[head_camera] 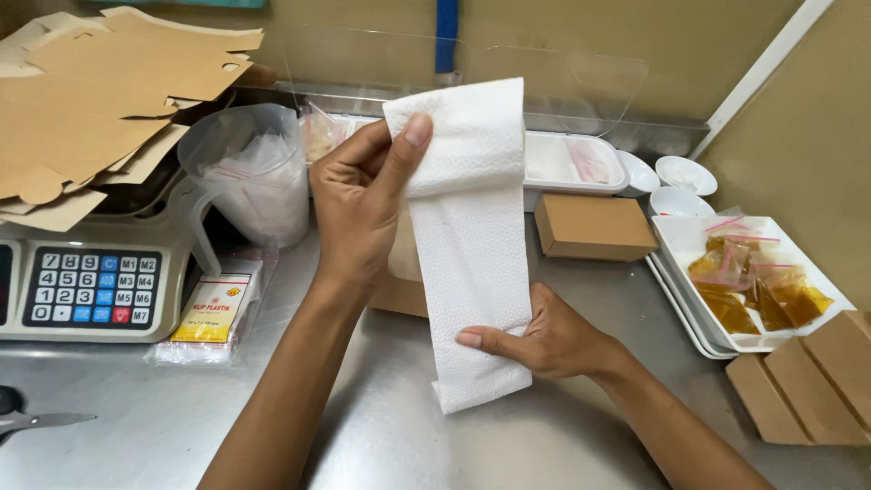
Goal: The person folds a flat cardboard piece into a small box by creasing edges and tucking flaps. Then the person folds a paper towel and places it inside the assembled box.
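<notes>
I hold a long strip of white, dimpled paper towel (467, 236) upright above the steel counter (381, 436), my left hand (363, 195) pinching its folded top between thumb and fingers, my right hand (549, 340) gripping its lower edge. It looks mid-fold, so squaring the soft edges comes next. A small brown cardboard box (592, 227) sits just beyond, far right.

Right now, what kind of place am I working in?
Probably a small food-packing station: a digital scale on a steel counter, a white tray of amber sauce bags, and flat cardboard boxes.
</notes>
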